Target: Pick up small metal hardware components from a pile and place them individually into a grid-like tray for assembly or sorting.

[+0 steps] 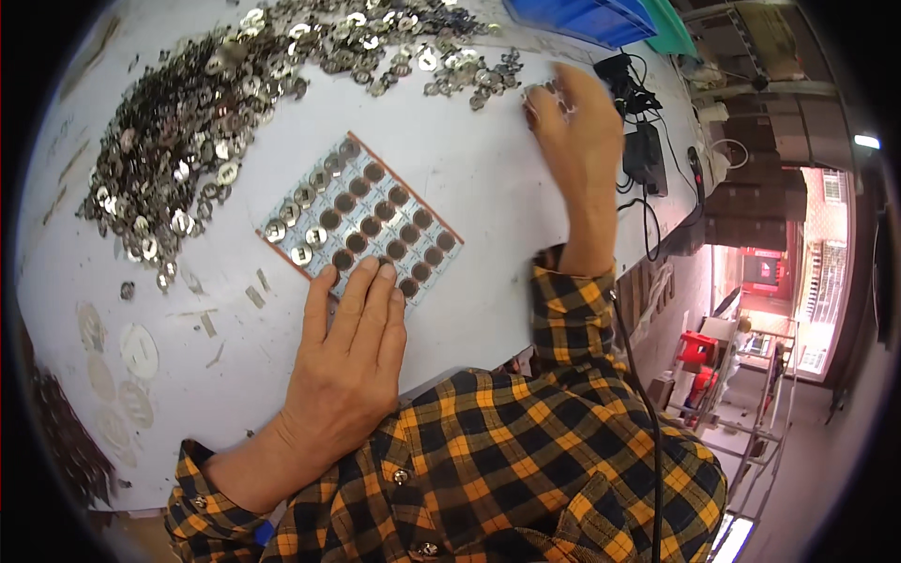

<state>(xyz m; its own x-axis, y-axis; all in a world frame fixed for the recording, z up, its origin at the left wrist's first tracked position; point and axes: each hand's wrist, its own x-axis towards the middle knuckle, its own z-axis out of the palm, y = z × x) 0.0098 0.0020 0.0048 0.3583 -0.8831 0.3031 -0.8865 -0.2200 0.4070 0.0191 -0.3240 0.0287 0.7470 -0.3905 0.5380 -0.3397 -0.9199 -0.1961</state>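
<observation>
Apparently silver discs (290, 214) fill mainly the ten-o'clock side of my panel (405, 187), dark circles (372, 226) remaining, my left hand (349, 375) flat, my two-o'clock right hand (584, 124) blurred past telling.

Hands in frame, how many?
2: left hand on the panel, at its near edge; right hand farther right, between loose metal pieces and black cables.

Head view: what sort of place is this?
Likely a workshop doing hand assembly: a heap of small metal discs on a white table, a flat panel with rows of round spots, and a blue bin at the far edge.
</observation>
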